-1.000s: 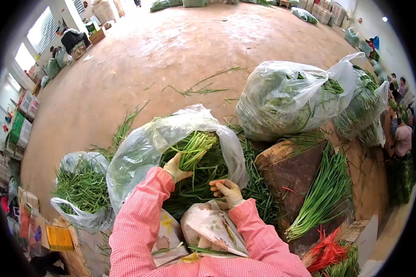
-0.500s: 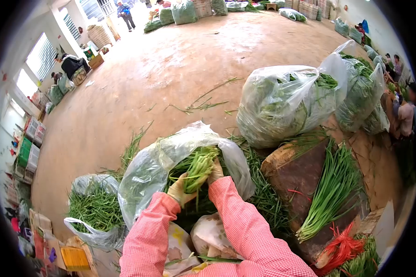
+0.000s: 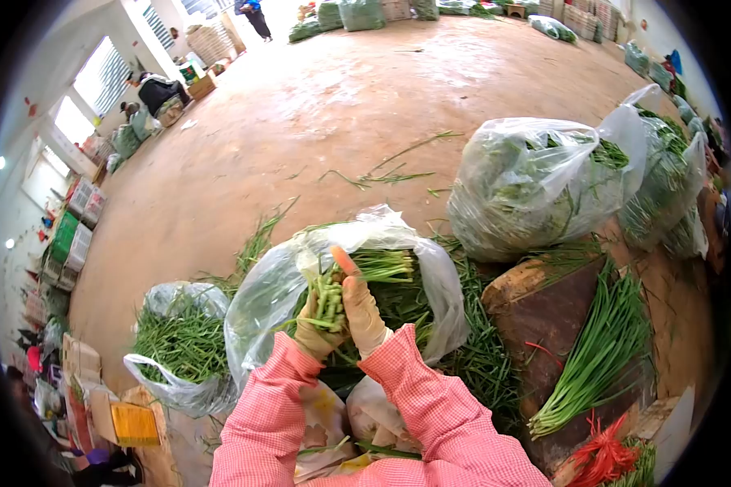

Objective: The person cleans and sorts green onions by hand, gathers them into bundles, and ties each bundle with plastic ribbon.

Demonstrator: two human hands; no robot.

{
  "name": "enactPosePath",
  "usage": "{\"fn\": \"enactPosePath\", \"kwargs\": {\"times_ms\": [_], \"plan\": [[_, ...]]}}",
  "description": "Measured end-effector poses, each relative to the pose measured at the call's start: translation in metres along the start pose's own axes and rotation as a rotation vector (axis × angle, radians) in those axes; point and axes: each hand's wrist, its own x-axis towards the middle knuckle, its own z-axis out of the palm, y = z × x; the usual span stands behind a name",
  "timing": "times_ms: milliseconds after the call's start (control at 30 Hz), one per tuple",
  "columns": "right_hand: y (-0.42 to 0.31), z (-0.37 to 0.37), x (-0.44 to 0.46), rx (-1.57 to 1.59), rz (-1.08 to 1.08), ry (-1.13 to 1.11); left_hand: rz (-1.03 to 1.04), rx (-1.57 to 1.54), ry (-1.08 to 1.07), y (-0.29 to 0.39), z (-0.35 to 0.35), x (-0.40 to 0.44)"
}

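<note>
My left hand, in a pale glove, is wrapped round a bunch of green stalks over an open plastic bag. Against the right side of the bunch lies my right hand, its gloved fingers stretched upward and bare orange-looking fingertips showing. More green stalks lie in the bag behind my hands. On a dark block to the right rests a loose bundle of long green stalks. Red ties are heaped near the block's lower end.
A small bag of cut greens stands at the left. Large filled bags are at the right. Scattered stalks lie on the floor. A yellow box is at lower left. People sit or stand far off.
The view has shifted. My right hand has come from the bag's right side to the bunch, and its fingers have straightened upward. The bunch has tilted more upright in my left hand.
</note>
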Motion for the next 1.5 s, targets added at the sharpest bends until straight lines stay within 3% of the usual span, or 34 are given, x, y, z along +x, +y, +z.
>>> {"fn": "enactPosePath", "kwargs": {"times_ms": [67,100,233,367,433,467,533,567,600,633,667,700,733,767,800,833,900,967,1033,1067,1100,1133,1167,1233,1267,1300,1333,1367,1400,1433,1467,1500], "plan": [[-0.013,0.017,-0.004,-0.299,-0.115,-0.141,0.146,0.372,-0.061,0.022,-0.011,-0.018],[-0.029,0.023,-0.007,-0.247,-0.065,-0.119,0.228,0.550,-0.072,0.033,-0.017,-0.026],[-0.025,-0.033,-0.005,-0.083,0.041,0.237,0.291,0.393,0.151,0.026,-0.074,-0.050],[-0.016,-0.043,-0.034,-0.214,0.172,0.282,0.447,0.197,0.189,0.031,-0.072,-0.060],[-0.005,-0.029,-0.038,-0.528,-0.163,0.003,0.413,0.211,0.162,0.028,-0.076,-0.063],[-0.012,-0.026,-0.033,-0.641,-0.102,-0.179,0.370,0.225,0.121,0.026,-0.075,-0.064],[-0.004,0.001,-0.023,-0.660,-0.268,-0.311,0.293,0.315,0.036,0.033,-0.064,-0.067],[-0.001,0.016,-0.019,-0.685,-0.337,-0.383,0.139,0.306,0.014,0.027,-0.069,-0.071],[0.000,0.033,-0.020,-0.716,-0.267,-0.497,0.129,-0.180,0.175,0.005,-0.077,-0.073],[0.000,0.047,-0.020,-0.745,-0.193,-0.613,0.139,-0.175,0.167,0.004,-0.068,-0.074],[0.005,0.053,-0.025,-0.724,-0.100,-0.480,0.150,-0.170,0.159,0.004,-0.059,-0.076],[0.008,0.053,-0.031,-0.728,-0.099,-0.488,0.160,-0.166,0.151,0.003,-0.051,-0.077],[0.011,0.052,-0.034,-0.804,-0.023,-0.368,0.059,0.272,0.000,0.008,-0.051,-0.076],[0.013,0.052,-0.040,-0.875,0.056,-0.244,-0.055,0.057,0.066,0.006,-0.046,-0.079],[0.007,0.056,-0.048,-0.930,-0.098,-0.167,-0.153,-0.186,0.159,0.008,-0.036,-0.083],[0.006,0.055,-0.048,-0.935,-0.098,-0.173,-0.228,-0.416,0.273,0.012,-0.026,-0.086],[0.002,0.051,-0.043,-0.677,-0.153,-0.066,0.253,0.777,-0.081,0.032,-0.009,-0.098],[-0.057,0.072,-0.030,-0.397,0.101,0.240,0.243,1.106,0.057,0.052,-0.012,-0.120],[-0.112,0.090,-0.021,-0.160,-0.208,0.298,0.318,1.448,0.197,0.057,-0.038,-0.147],[-0.134,0.092,-0.016,-0.263,-0.397,0.346,0.284,1.394,0.333,0.053,-0.053,-0.169],[-0.155,0.085,-0.014,-0.213,-0.499,0.237,0.247,1.334,0.465,0.046,-0.068,-0.195],[-0.177,0.078,-0.011,-0.155,-0.591,0.117,0.446,1.405,0.510,0.044,-0.086,-0.219],[-0.195,0.067,-0.011,0.056,-0.582,-0.157,0.647,1.468,0.556,0.039,-0.096,-0.239],[-0.194,0.047,-0.011,0.009,-0.670,-0.221,0.476,1.164,0.857,0.051,-0.065,-0.276],[-0.187,0.050,-0.018,-0.094,-0.657,-0.095,0.490,1.156,0.864,0.053,-0.051,-0.291],[-0.179,0.053,-0.025,-0.195,-0.629,0.026,0.435,0.979,0.838,0.051,-0.034,-0.304],[-0.165,0.065,-0.039,-0.359,-0.489,0.327,0.384,0.800,0.804,0.052,-0.016,-0.313],[-0.121,0.033,-0.021,-0.370,-0.546,0.461,0.276,0.621,0.551,0.056,0.005,-0.316],[-0.095,-0.010,-0.016,-0.853,-0.477,0.353,-0.097,0.435,0.343,0.068,0.029,-0.315],[-0.086,0.003,-0.030,-0.798,-0.324,0.338,-0.224,0.198,0.146,0.075,0.060,-0.304],[-0.079,0.019,-0.043,-0.748,-0.170,0.329,-0.219,0.515,-0.096,0.072,0.068,-0.291],[-0.066,0.030,-0.049,-0.846,-0.125,0.434,-0.407,0.124,-0.174,0.033,0.053,-0.272]]}}
